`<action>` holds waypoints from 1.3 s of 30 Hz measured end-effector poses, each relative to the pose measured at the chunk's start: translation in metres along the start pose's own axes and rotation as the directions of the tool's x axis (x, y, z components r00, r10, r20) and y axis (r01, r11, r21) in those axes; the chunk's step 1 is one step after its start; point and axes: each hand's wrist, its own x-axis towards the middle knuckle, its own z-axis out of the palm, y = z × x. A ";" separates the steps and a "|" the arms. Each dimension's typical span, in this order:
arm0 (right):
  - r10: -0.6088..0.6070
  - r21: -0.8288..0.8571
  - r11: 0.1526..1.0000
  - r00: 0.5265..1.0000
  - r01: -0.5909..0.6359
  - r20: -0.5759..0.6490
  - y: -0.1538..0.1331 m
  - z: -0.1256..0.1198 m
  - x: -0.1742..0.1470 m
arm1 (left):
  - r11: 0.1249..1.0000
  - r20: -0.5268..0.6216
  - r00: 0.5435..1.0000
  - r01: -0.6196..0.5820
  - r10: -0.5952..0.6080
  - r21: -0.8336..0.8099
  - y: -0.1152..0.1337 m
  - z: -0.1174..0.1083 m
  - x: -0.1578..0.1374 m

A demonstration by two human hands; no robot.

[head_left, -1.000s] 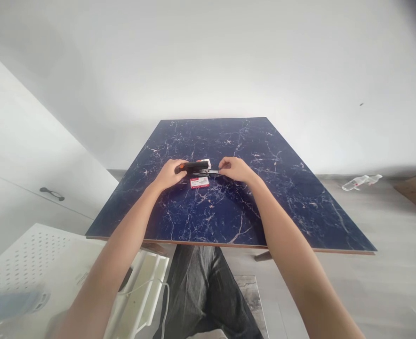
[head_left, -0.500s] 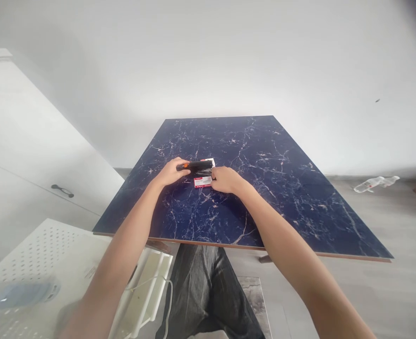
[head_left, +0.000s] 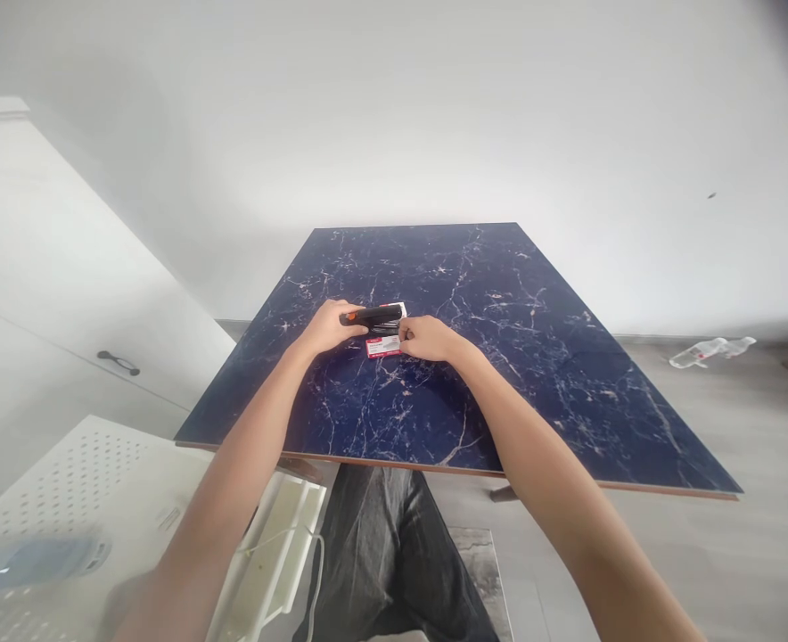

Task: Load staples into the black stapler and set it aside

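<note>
A black stapler [head_left: 381, 315] with an orange patch lies sideways over the middle of the table, and there is a gap between its upper and lower parts. My left hand [head_left: 329, 325] is closed round its left end. At its right end my right hand [head_left: 429, 339] has its fingers pressed together; what they pinch is too small to make out. Just below the stapler lies a small red and white box [head_left: 383, 347], with its right edge by my right fingers. Behind the stapler a second white and red piece [head_left: 403, 308] shows in part.
The blue marbled table [head_left: 394, 419] stands against a white wall. To the left are a white cabinet [head_left: 100, 294] and a white perforated surface [head_left: 66, 473] bearing a plastic bottle [head_left: 39, 562]. Clear plastic bottles [head_left: 708, 350] lie on the floor at right.
My left hand and the stapler have shifted very slightly to the right. My right fingers have moved a little at the stapler's right end. The view has tilted slightly.
</note>
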 end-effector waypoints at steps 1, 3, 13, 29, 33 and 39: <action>0.010 0.021 1.000 1.000 -0.010 -0.001 0.001 -0.001 0.000 | 0.999 -0.025 1.000 -0.003 0.004 0.039 0.006 0.004 -0.001; 0.028 0.056 0.998 1.000 -0.027 -0.007 0.004 -0.005 -0.003 | 0.997 -0.051 0.999 -0.014 0.018 0.076 0.021 0.015 -0.002; 0.110 0.294 0.956 0.899 0.021 -0.424 0.019 -0.027 -0.021 | 0.920 0.174 0.983 0.020 0.053 -0.392 0.052 0.028 -0.013; 0.072 0.255 0.965 0.863 0.068 -0.500 0.020 -0.006 -0.008 | 0.824 0.111 0.864 -0.503 0.492 0.262 0.093 0.048 -0.023; 0.094 0.276 0.959 0.854 0.060 -0.511 0.021 -0.005 -0.007 | 0.806 0.145 0.860 -0.510 0.490 0.301 0.095 0.046 -0.022; 0.179 0.382 0.923 0.832 0.042 -0.526 0.023 -0.004 -0.006 | 0.806 0.145 0.853 -0.521 0.501 0.281 0.100 0.054 -0.023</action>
